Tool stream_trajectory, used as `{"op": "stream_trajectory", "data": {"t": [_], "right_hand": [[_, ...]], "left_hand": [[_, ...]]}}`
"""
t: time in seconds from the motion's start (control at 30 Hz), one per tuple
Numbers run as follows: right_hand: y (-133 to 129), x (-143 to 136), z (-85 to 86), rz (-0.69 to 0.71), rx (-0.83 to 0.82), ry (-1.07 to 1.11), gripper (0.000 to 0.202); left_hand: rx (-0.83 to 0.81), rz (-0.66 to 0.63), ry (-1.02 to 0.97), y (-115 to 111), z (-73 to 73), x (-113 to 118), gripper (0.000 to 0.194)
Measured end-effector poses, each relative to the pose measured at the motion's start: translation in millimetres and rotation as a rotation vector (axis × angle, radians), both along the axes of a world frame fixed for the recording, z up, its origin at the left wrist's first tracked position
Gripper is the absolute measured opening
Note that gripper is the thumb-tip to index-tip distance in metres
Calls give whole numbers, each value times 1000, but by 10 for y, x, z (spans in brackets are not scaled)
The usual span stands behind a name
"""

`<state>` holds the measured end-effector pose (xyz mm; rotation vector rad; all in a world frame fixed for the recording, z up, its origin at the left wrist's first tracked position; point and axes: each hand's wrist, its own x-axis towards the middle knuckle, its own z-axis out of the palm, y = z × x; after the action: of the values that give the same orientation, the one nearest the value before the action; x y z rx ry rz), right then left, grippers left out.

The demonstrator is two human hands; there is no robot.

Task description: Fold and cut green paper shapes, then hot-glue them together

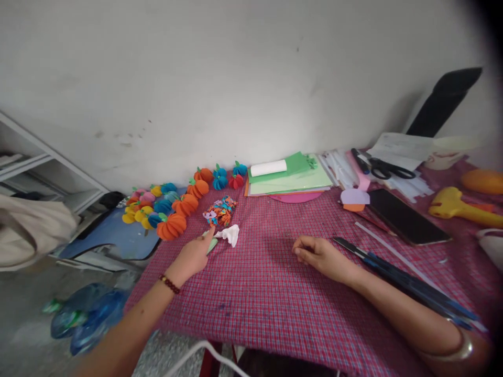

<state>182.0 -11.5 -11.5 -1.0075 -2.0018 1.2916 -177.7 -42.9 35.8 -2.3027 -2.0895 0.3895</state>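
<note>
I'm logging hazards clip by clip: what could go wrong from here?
The utility knife seems to have its blade exposed near the right hand, so a careless sweep might cut it. The large orange paper pumpkin sits at the tablecloth's left edge; the left arm could knock it off.

"Any words or numbers you can read?"

"None that I can make out."

"What about the pale container (446, 157), just short of three o'clock?"

"It carries reddish marks, but they're too blurred to tell whether they're lettering or a picture."

"And the white sheet (401, 145) beside it, also a little before three?"

"Faint marks at most, nothing legible."

"A brand on the dark phone (408, 215), at about three o'clock?"

"I can't read one there either."
</note>
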Motion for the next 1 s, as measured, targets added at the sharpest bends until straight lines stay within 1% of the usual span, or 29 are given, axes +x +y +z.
{"op": "stream_trajectory", "data": {"t": [0.13, 0.23, 0.33, 0.43, 0.53, 0.6, 0.7, 0.8, 0.87, 0.93, 1.0], "right_hand": [[-5, -7, -8, -5, 46, -30, 18], [-5, -11, -11, -7, 65, -41, 18], [-15, -16, 11, -5, 95, -58, 17], [-35, -23, 39, -3, 110, -69, 16], [-50, -30, 36, -1, 109, -59, 13], [-51, -31, 15, 1, 109, -51, 12], [-47, -31, -9, -5, 121, -54, 13], [-46, -30, -6, -10, 138, -56, 13], [-47, -30, 0, -11, 145, -57, 13], [-45, -31, 2, -13, 151, -60, 14], [-42, -31, -2, -15, 155, -66, 14]], "left_hand": [[49, 30, -15, -16, -32, 35, 77], [57, 25, -48, -11, 3, 27, 80], [67, 10, -81, 4, 27, 5, 78], [111, 18, -117, 13, -11, 0, 73], [179, 71, -152, 14, -78, 25, 68], [217, 112, -174, 11, -101, 44, 63], [244, 138, -208, 7, -80, 47, 52], [218, 113, -245, 10, -24, 11, 32], [198, 92, -275, 14, -6, -18, 23], [201, 88, -303, 17, -27, -33, 24], [222, 102, -328, 18, -84, -26, 32]]}}
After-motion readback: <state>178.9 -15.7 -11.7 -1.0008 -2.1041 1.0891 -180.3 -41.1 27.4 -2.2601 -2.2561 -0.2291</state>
